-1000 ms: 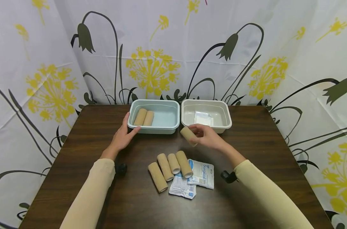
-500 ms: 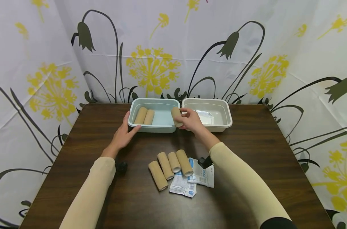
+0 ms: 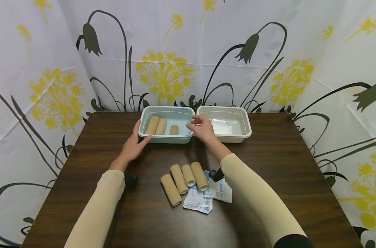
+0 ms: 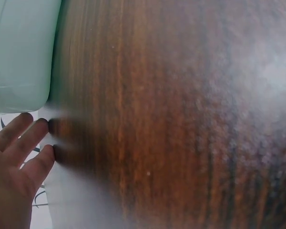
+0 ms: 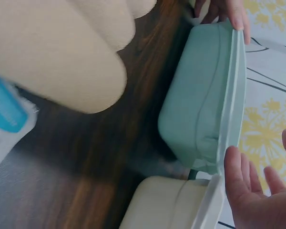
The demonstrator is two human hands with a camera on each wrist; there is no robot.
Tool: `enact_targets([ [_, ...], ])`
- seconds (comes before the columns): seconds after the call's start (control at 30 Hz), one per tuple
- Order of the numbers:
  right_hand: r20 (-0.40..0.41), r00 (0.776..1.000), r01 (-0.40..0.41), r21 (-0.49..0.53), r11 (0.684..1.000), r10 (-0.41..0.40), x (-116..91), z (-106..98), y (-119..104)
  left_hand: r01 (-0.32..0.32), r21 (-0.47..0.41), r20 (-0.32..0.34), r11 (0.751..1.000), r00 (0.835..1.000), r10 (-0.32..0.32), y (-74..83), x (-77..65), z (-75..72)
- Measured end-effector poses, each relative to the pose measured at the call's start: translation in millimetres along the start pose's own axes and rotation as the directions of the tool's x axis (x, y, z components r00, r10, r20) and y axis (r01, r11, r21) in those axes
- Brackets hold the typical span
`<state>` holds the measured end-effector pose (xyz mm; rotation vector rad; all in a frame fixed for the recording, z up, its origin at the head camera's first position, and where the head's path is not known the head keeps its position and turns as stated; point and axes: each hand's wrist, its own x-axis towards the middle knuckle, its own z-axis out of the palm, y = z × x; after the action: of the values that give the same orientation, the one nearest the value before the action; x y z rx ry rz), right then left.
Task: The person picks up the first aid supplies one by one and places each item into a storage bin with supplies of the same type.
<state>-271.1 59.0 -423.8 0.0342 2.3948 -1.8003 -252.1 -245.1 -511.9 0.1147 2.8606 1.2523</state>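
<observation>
My left hand (image 3: 132,148) touches the left front corner of a pale blue plastic tub (image 3: 167,139), thumb at the front rim, fingers along its left side. Two cardboard tubes (image 3: 152,125) lean side by side at the tub's left. Another cardboard tube (image 3: 174,130) lies in its middle, partly hidden by the front wall. Over the tub's right end, my right hand (image 3: 204,130) holds nothing. In the right wrist view its fingertips (image 5: 232,157) are at the blue tub's rim, their contact unclear. Several more cardboard tubes (image 3: 171,190) lie on the table, some overlapping two white-and-blue "Surgical" packets (image 3: 220,189).
A cream plastic tub (image 3: 242,125) stands right beside the blue one, with a white packet (image 3: 220,126) inside. Both are near the back edge of the dark wooden table (image 3: 268,158). A flowered curtain (image 3: 169,41) hangs behind.
My right hand carried a cardboard tube leftward from in front of the cream tub and let it go inside the blue tub. My left hand has stayed at the blue tub's corner.
</observation>
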Motion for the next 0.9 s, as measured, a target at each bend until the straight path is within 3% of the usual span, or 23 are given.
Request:
enact_targets([
  [0.3, 0.143, 0.987, 0.084, -0.039, 0.996, -0.077, -21, -19, 16, -0.003, 0.006, 0.007, 1.0, 1.0, 0.003, 1.5, 1.8, -1.4],
  [0.6, 0.361, 0.931, 0.123, -0.183, 0.975, -0.05, -52, -45, 30, 0.014, -0.014, 0.009, 1.0, 1.0, -0.014, 3.3, -0.9, -2.7],
  [0.73, 0.426, 0.904, 0.164, -0.3, 0.94, -0.022, -72, -52, 45, 0.012, -0.009, 0.008, 1.0, 1.0, -0.011, 2.2, 0.0, -2.0],
  [0.9, 0.448, 0.893, 0.163, -0.408, 0.898, 0.041, -92, -57, 65, 0.001, -0.005, 0.006, 1.0, 1.0, -0.001, 2.0, -0.2, 0.0],
])
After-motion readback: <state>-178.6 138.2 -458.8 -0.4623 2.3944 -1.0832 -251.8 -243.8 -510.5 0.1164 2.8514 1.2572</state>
